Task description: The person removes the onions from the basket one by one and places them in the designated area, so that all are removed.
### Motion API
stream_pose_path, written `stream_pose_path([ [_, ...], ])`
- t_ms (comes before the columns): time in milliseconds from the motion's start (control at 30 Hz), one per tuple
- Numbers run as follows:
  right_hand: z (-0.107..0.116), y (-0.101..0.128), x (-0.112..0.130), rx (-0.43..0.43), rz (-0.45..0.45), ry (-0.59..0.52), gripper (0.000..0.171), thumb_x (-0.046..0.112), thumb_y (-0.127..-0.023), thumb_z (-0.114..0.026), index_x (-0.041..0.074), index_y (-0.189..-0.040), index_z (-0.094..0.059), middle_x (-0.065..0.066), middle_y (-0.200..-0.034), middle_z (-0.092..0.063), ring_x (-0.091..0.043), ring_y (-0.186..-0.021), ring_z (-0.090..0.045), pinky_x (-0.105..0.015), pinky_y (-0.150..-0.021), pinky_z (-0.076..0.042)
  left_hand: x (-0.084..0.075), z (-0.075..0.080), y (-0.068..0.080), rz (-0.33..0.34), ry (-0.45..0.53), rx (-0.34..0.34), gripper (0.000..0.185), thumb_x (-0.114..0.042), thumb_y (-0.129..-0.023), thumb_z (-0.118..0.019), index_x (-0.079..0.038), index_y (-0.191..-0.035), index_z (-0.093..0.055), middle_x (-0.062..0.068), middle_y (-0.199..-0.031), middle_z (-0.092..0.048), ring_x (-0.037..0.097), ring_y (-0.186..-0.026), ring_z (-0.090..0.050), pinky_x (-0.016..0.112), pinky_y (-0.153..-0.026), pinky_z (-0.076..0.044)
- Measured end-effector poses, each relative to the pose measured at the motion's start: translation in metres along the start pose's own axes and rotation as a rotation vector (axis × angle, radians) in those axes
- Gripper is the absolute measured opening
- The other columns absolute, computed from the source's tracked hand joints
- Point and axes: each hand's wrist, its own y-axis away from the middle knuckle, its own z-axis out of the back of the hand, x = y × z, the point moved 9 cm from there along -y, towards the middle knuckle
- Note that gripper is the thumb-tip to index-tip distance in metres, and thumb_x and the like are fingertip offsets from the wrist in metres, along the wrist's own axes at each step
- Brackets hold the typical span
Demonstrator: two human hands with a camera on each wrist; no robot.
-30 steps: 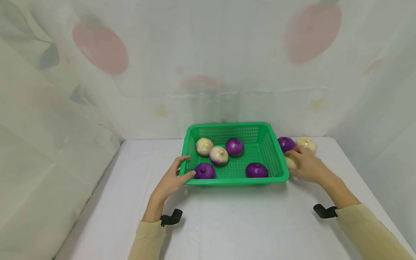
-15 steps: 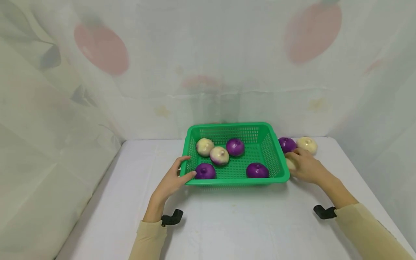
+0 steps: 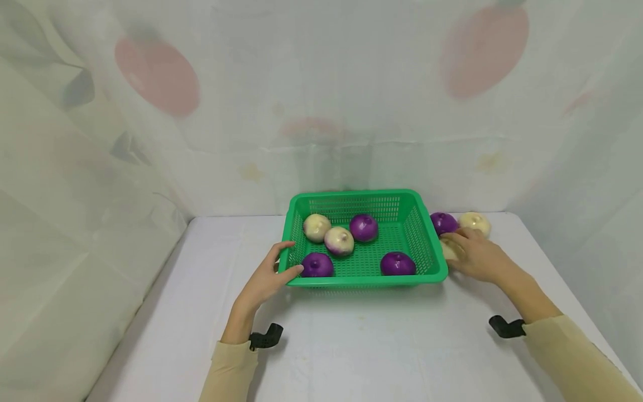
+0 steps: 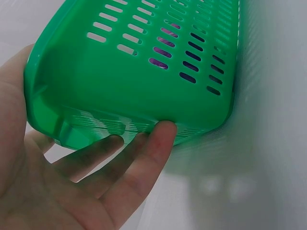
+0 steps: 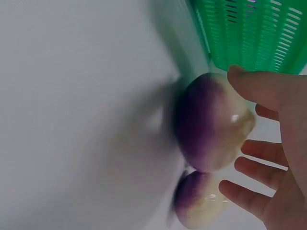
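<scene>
The left hand (image 3: 263, 279) grips the near left corner of the green basket (image 3: 366, 280), thumb over the rim and fingers against the outside. The left wrist view shows the fingertips on the outer wall, while the thumb's tip is hidden behind the rim.

The right hand (image 3: 477, 257) is loosely spread about a white and purple turnip (image 5: 211, 124) that sits on the table (image 3: 361, 346) just beside the basket's right end. Its fingers are not closed round it, and whether the tips touch it is hard to make out. From the head view that turnip is mostly covered by the hand, with only a pale patch showing.

Behind it are a purple turnip (image 3: 444, 223), partly hidden by the basket's rim, and a cream turnip (image 3: 475, 223), its near edge close to the hand. The right wrist view is blurred and cuts off the basket.

In the basket lie two pale turnips (image 3: 339, 241) and three purple ones (image 3: 364, 227); the front wall hides the undersides of the two nearest. Through the slots in the left wrist view only scraps of purple show. Both sleeves (image 3: 231, 368) run out of the frame
</scene>
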Motion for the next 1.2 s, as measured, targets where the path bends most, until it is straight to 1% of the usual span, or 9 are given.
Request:
stream_pose_path([
  [133,0.011,0.002,0.004,0.028,-0.032,-0.020,0.059,0.030,-0.089,-0.076,0.006,-0.140,-0.057,-0.030,-0.141,-0.047,-0.052,-0.130,-0.042,-0.074,-0.089,-0.043,0.000,0.000,0.000,-0.002,-0.009,-0.006,0.069,-0.048,-0.092,-0.074,-0.035,-0.150,-0.038,0.005,-0.158,-0.034,0.039,-0.135,-0.048,0.053,-0.097,-0.048],
  [267,0.026,0.004,0.012,0.012,-0.020,-0.017,0.055,0.024,-0.091,-0.072,0.004,-0.140,-0.056,-0.030,-0.140,-0.047,-0.051,-0.129,-0.042,-0.074,-0.089,-0.044,0.000,0.000,0.000,-0.005,-0.015,-0.012,0.069,-0.047,-0.092,-0.074,-0.035,-0.150,-0.038,0.005,-0.158,-0.035,0.040,-0.135,-0.048,0.054,-0.097,-0.048],
  [433,0.045,0.006,0.025,-0.046,0.024,-0.016,0.049,0.025,-0.096,-0.070,0.003,-0.137,-0.059,-0.025,-0.135,-0.050,-0.047,-0.127,-0.043,-0.072,-0.088,-0.045,0.003,0.000,0.001,0.000,-0.014,-0.001,0.070,-0.048,-0.092,-0.074,-0.035,-0.150,-0.037,0.008,-0.157,-0.035,0.039,-0.135,-0.048,0.053,-0.096,-0.048],
  [567,0.061,0.005,0.038,-0.105,0.071,-0.015,0.048,0.025,-0.095,-0.072,0.004,-0.136,-0.060,-0.023,-0.132,-0.054,-0.046,-0.124,-0.047,-0.068,-0.089,-0.046,0.002,-0.001,0.001,-0.006,-0.017,0.000,0.070,-0.048,-0.092,-0.074,-0.035,-0.150,-0.037,0.010,-0.155,-0.037,0.038,-0.134,-0.049,0.052,-0.096,-0.048],
  [733,0.076,0.004,0.053,-0.152,0.115,-0.020,0.048,0.022,-0.094,-0.074,0.004,-0.136,-0.059,-0.022,-0.129,-0.056,-0.044,-0.120,-0.050,-0.067,-0.087,-0.047,-0.001,0.000,0.001,-0.005,-0.018,-0.003,0.070,-0.049,-0.092,-0.073,-0.035,-0.150,-0.037,0.009,-0.158,-0.035,0.040,-0.137,-0.046,0.054,-0.098,-0.047],
  [967,0.088,0.002,0.071,-0.200,0.180,-0.069,0.045,0.018,-0.092,-0.076,0.006,-0.132,-0.062,-0.017,-0.127,-0.058,-0.039,-0.118,-0.052,-0.063,-0.089,-0.049,-0.001,0.000,0.001,0.000,-0.023,-0.004,0.070,-0.049,-0.092,-0.074,-0.035,-0.150,-0.037,0.009,-0.157,-0.036,0.039,-0.136,-0.047,0.053,-0.097,-0.048],
  [1100,0.089,-0.001,0.081,-0.186,0.185,-0.111,0.046,0.018,-0.092,-0.076,0.005,-0.133,-0.061,-0.019,-0.130,-0.057,-0.041,-0.121,-0.050,-0.064,-0.091,-0.047,0.000,0.000,0.000,-0.001,-0.022,-0.003,0.071,-0.050,-0.091,-0.074,-0.034,-0.150,-0.037,0.007,-0.158,-0.035,0.040,-0.137,-0.046,0.055,-0.098,-0.047],
  [1200,0.089,-0.003,0.087,-0.185,0.196,-0.118,0.047,0.017,-0.091,-0.077,0.003,-0.133,-0.062,-0.019,-0.130,-0.057,-0.041,-0.122,-0.050,-0.064,-0.094,-0.046,0.001,0.000,0.000,-0.001,-0.026,-0.001,0.071,-0.050,-0.091,-0.074,-0.035,-0.150,-0.038,0.005,-0.158,-0.035,0.040,-0.136,-0.046,0.055,-0.097,-0.047],
])
